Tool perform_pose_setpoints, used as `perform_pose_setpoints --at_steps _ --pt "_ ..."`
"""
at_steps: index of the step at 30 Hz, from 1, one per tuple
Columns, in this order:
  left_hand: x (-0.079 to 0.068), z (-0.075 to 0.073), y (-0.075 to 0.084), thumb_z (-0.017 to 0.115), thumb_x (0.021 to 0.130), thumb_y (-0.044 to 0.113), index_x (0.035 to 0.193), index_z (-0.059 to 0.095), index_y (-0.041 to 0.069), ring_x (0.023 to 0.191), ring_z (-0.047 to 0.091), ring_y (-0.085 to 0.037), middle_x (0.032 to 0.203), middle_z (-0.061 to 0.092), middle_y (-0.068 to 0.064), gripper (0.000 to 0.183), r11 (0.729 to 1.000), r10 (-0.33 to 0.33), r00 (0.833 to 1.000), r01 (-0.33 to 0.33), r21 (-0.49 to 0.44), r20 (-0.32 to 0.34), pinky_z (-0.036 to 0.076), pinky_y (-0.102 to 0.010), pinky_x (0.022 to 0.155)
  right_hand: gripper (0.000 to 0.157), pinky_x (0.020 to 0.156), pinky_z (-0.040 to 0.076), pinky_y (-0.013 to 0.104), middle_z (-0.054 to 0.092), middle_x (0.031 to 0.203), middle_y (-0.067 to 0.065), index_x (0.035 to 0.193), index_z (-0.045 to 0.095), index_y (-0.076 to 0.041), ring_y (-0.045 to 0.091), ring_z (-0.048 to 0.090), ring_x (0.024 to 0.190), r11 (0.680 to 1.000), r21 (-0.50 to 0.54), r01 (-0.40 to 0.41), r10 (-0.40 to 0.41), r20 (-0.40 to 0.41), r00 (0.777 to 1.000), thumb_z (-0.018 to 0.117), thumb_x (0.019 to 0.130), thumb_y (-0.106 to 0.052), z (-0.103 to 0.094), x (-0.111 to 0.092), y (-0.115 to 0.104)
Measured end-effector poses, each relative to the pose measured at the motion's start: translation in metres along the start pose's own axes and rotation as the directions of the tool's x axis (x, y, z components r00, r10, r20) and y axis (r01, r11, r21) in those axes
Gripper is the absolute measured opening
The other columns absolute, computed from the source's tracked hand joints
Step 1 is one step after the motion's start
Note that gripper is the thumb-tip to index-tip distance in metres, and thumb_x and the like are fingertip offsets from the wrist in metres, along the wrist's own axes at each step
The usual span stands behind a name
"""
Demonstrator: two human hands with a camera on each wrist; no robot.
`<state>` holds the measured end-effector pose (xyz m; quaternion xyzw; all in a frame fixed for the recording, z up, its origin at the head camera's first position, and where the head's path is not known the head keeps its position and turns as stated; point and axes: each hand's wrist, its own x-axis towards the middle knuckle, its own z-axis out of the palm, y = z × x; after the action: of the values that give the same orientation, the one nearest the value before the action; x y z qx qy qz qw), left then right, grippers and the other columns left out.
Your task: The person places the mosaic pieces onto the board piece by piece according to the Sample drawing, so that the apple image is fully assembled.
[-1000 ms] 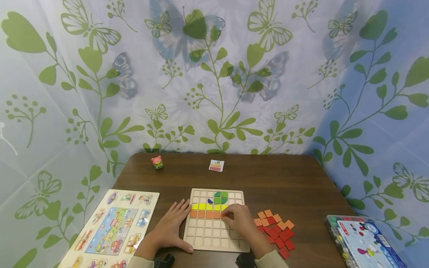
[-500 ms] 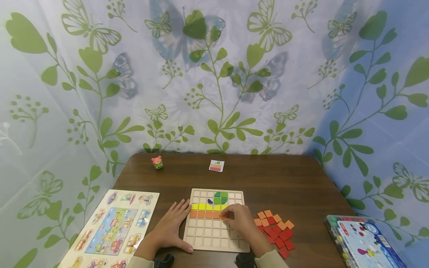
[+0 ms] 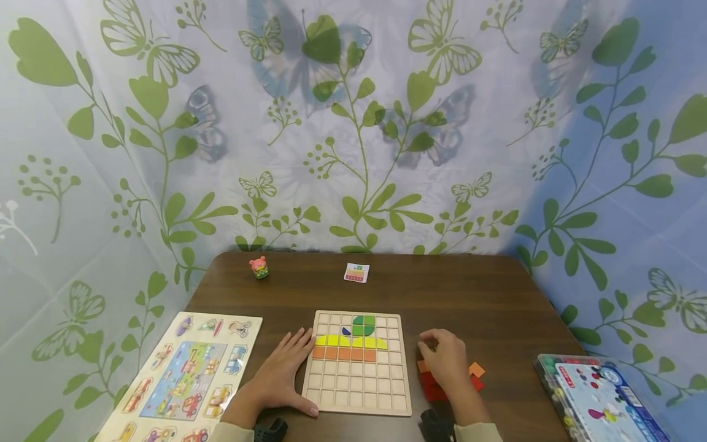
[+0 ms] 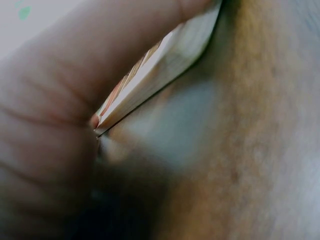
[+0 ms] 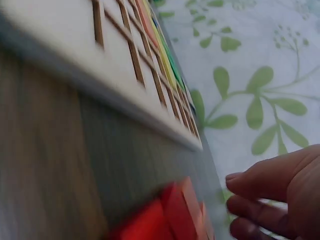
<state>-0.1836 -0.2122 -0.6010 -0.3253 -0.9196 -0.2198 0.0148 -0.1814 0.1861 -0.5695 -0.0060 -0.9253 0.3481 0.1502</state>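
Observation:
A wooden grid board (image 3: pixel 353 410) lies on the table. It carries green and dark blue pieces, a row of yellow pieces (image 3: pixel 333 341) and a row of orange square tiles (image 3: pixel 343 353) below. My left hand (image 3: pixel 284 374) is spread along the board's left side, its fingertips and thumb at the edge. Over a pile of loose tiles, right of the board, is my right hand (image 3: pixel 446 359), hiding part of it. Red tiles (image 3: pixel 432 390) and an orange tile (image 3: pixel 477 369) show around it. The right wrist view shows its bent fingers (image 5: pixel 260 180) apart from the tiles, with nothing between them.
A picture puzzle board (image 3: pixel 185 380) lies at the left. A clear box with a printed lid (image 3: pixel 604 399) sits at the right edge. Toward the back are a small pink-topped figurine (image 3: pixel 258 267) and a pattern card (image 3: pixel 356 272). A patterned curtain (image 3: pixel 353 123) hangs behind the table.
My right hand has let go of an orange tile at the end of the orange row and moved right, over the loose tiles. My left hand has stayed in place.

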Motion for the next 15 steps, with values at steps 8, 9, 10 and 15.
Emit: perform_pose_setpoints --at_steps 8,9,10,15 --pt "0.000 0.001 0.000 0.075 0.058 0.094 0.165 0.033 0.004 0.158 0.015 -0.034 0.173 0.021 -0.012 0.146 1.000 0.004 1.000 -0.004 -0.001 -0.010 0.010 -0.053 0.126 0.011 0.073 0.058 0.044 0.063 0.086 0.003 0.087 0.078 -0.007 0.023 0.059 0.078 0.994 -0.094 -0.052 0.059 0.080 0.995 0.088 0.084 -0.010 -0.013 -0.007 0.012" --pt "0.000 0.002 0.000 0.075 0.058 0.094 0.165 0.034 0.004 0.158 0.016 -0.034 0.173 0.022 -0.012 0.146 1.000 0.005 1.000 -0.005 -0.002 -0.011 0.010 -0.053 0.126 0.011 0.072 0.058 0.043 0.062 0.086 0.003 0.086 0.078 -0.007 0.023 0.060 0.078 0.994 -0.097 -0.041 0.049 0.082 0.995 0.089 0.084 -0.010 -0.013 -0.008 0.011" --pt "0.000 0.001 0.000 0.075 0.058 0.093 0.165 0.034 0.004 0.158 0.016 -0.034 0.173 0.022 -0.012 0.145 1.000 0.005 1.000 -0.005 -0.004 -0.013 0.010 -0.053 0.126 0.011 0.072 0.058 0.043 0.062 0.086 0.002 0.086 0.078 -0.008 0.022 0.060 0.078 0.994 -0.103 -0.034 0.043 0.083 0.996 0.089 0.084 -0.010 -0.013 -0.008 0.010" --pt "0.000 0.000 0.000 0.076 0.059 0.093 0.163 0.036 0.002 0.157 0.019 -0.037 0.171 0.025 -0.015 0.144 1.000 0.023 0.999 -0.023 -0.001 -0.025 0.015 -0.058 0.124 0.011 0.074 0.060 0.044 0.065 0.085 0.002 0.086 0.079 -0.006 0.024 0.064 0.080 0.992 -0.123 -0.016 0.029 0.101 0.994 0.089 0.083 -0.009 -0.009 -0.008 0.005"
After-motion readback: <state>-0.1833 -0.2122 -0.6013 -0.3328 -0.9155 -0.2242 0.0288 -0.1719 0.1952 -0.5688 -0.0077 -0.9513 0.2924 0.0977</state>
